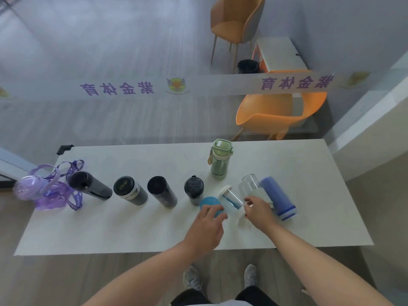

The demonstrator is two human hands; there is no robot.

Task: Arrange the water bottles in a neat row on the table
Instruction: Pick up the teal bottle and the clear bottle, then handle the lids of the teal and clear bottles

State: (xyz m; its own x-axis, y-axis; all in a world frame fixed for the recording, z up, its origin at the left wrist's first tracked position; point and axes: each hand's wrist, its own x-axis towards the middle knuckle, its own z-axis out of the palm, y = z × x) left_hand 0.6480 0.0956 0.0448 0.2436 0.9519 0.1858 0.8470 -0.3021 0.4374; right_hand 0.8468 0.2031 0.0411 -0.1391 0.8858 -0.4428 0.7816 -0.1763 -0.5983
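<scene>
At five o'clock on the table (132, 228), the clear bottle (231, 198) is clasped at its base by the right hand (259, 209) while the blue-lidded bottle (210, 205) is covered by the left hand (207, 226); being probably light and slippery, both are best gripped mid-body.

Bottles (162, 192) stand in a row across the table (110, 228); one bottle (220, 159) seemingly behind its right end.

A person's left hand (209, 219) rests on a blue-lidded bottle (210, 205) while the right hand (259, 212) grips a clear bottle (231, 198) on a white table (132, 228). Four dark bottles (162, 192) and a purple bottle (44, 191) stand in a row to the left. A green bottle (220, 159) stands farther back.
</scene>
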